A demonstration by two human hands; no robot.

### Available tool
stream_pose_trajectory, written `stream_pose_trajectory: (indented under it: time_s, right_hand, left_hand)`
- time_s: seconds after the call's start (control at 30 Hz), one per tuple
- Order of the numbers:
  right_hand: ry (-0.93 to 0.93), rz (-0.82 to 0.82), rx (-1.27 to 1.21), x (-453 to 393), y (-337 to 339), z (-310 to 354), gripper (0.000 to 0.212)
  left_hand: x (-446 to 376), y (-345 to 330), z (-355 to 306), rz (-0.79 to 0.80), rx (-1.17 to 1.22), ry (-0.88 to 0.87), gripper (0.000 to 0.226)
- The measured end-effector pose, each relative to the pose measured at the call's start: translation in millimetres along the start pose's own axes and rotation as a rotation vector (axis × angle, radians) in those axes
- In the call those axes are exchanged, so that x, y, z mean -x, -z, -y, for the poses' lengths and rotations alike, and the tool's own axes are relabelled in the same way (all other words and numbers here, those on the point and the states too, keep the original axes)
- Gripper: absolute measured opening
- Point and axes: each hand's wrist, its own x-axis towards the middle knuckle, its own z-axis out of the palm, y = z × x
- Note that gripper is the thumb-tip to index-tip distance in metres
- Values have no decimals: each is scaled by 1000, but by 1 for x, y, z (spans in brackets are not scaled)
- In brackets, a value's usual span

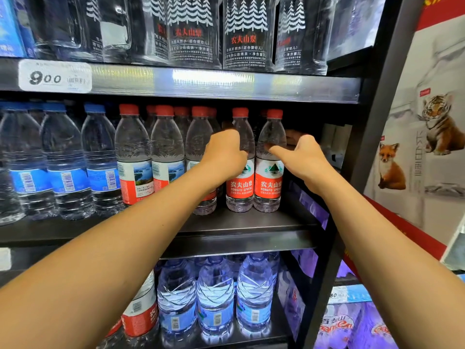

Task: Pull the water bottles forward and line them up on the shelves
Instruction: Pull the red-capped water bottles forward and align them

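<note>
The left hand [224,149] and right hand [300,153] are each curling fingers around a red-capped bottle [241,159] and its right neighbour [269,162] at the middle shelf [241,224]'s right end, risking toppling them if pulled high up.

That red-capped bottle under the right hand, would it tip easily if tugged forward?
Probably somewhat: the right-hand bottle is tall and narrow-based, and the right hand holds it high up. It looks full, so likely heavy enough to slide steadily. Its clear plastic may flex slightly.
</note>
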Motion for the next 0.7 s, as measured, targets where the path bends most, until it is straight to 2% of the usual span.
stream_pose_trajectory:
  time_s: [0.07, 0.13, 0.23, 0.3, 0.4, 0.47, 0.57, 0.7]
  right_hand:
    - [1, 3, 27, 0, 2, 1, 31]
    - [6, 3, 42, 1, 1, 2, 34]
    - [39, -115, 85, 6, 0, 6, 37]
    - [101, -199, 121, 11, 2, 11, 40]
    - [217, -220, 164, 16, 3, 19, 31]
    - [313, -255, 207, 20, 0, 25, 31]
    - [448, -292, 275, 30, -8, 39, 36]
    - [518, -229, 290, 35, -29, 56, 41]
  left_hand:
    - [-1, 0, 0, -6, -17, -20, 22]
    - [-1, 2, 0, -24, -41, -40, 29]
    - [1, 7, -1, -110, -78, -105, 42]
    - [2, 14, -2, -176, -95, -156, 43]
    - [6, 28, -1, -272, -87, -186, 46]
    - [10, 42, 6, -340, -91, -196, 44]
    - [20, 64, 29, -425, -116, -257, 24]
    - [35, 85, 64, -518, -173, -194, 32]
